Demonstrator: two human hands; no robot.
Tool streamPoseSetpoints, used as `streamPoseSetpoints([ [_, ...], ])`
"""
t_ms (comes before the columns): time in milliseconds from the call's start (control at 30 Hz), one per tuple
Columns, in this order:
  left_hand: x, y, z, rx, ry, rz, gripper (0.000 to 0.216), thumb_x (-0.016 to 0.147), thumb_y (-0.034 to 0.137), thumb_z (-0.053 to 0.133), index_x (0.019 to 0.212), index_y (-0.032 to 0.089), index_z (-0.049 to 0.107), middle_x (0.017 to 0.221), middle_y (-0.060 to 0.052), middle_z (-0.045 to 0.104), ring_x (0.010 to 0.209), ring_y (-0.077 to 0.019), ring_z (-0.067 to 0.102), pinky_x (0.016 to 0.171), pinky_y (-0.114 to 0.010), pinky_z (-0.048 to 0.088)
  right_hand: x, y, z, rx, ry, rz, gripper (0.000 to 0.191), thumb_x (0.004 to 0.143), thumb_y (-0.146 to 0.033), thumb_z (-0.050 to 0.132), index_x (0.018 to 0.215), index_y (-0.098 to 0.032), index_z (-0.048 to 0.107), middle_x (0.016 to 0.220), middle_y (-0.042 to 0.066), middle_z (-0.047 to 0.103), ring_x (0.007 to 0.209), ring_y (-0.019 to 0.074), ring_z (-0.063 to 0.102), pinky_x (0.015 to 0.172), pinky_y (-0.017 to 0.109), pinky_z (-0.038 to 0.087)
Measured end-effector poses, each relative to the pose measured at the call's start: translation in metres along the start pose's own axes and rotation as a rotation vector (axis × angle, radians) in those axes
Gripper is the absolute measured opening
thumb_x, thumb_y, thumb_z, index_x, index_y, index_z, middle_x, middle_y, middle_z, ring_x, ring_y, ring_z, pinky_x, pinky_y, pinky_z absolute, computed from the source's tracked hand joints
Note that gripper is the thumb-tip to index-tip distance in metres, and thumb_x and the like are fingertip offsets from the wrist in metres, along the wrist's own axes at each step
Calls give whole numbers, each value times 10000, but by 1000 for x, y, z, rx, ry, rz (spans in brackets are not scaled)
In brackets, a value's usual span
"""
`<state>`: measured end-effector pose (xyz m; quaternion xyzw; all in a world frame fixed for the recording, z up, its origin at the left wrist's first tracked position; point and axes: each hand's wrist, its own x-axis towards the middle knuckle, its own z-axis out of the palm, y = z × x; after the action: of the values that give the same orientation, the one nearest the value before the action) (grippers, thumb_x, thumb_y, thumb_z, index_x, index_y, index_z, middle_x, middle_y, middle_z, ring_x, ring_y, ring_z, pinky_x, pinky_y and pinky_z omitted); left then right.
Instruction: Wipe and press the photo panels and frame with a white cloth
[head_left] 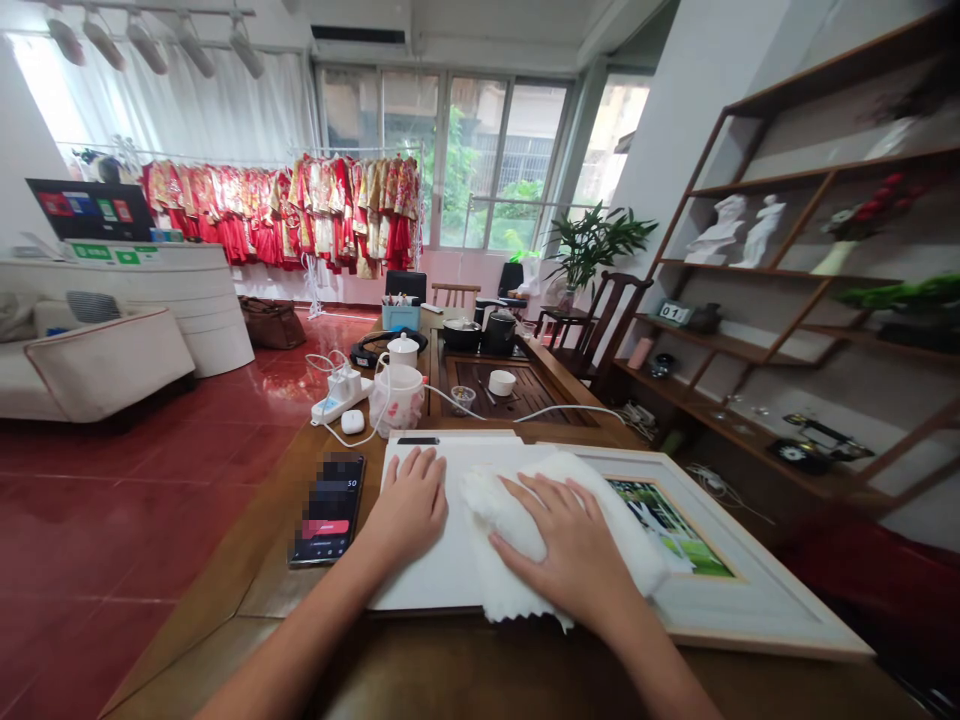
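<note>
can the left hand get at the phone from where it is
Probably yes: the phone lies on the table just left of the left hand, which rests on the white board, and nothing visible stands between them.

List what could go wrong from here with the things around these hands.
The white cloth under the right hand overlaps the framed picture, so it might catch or nudge the frame.
The phone lies beside the left forearm and could get bumped.
The pink-patterned container stands just beyond the white board; pushing forward might knock it.
</note>
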<state>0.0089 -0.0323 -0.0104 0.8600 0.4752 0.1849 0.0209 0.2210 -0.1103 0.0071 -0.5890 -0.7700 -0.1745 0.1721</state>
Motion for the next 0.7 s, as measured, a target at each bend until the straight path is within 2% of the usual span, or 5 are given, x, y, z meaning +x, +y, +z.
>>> streamPoseSetpoints([
  [200, 0, 0, -1, -4, -11, 4, 428, 951, 250, 294, 1345, 181, 445, 1462, -100, 396, 1371, -247, 302, 1130, -487, 210, 30, 4, 11, 28, -7, 44, 571, 845, -583, 475, 1310, -256, 527, 1259, 86, 600, 1167, 297, 506, 1029, 526, 283],
  [300, 1, 0, -1, -3, -17, -7, 431, 947, 246, 303, 1351, 183, 439, 1463, -98, 396, 1374, -245, 299, 1134, -489, 201, 34, 4, 14, 31, 0, 53, 574, 845, -583, 476, 1314, -255, 522, 1264, 86, 597, 1179, 298, 497, 1034, 528, 277],
  [700, 0, 1, -3, -2, -3, -9, 430, 947, 248, 302, 1345, 186, 452, 1455, -93, 408, 1367, -253, 313, 1131, -482, 217, -15, -8, -7, 16, 4, 13, 574, 848, -547, 500, 1353, -275, 477, 1290, 79, 582, 1197, 300, 491, 1039, 539, 270],
])
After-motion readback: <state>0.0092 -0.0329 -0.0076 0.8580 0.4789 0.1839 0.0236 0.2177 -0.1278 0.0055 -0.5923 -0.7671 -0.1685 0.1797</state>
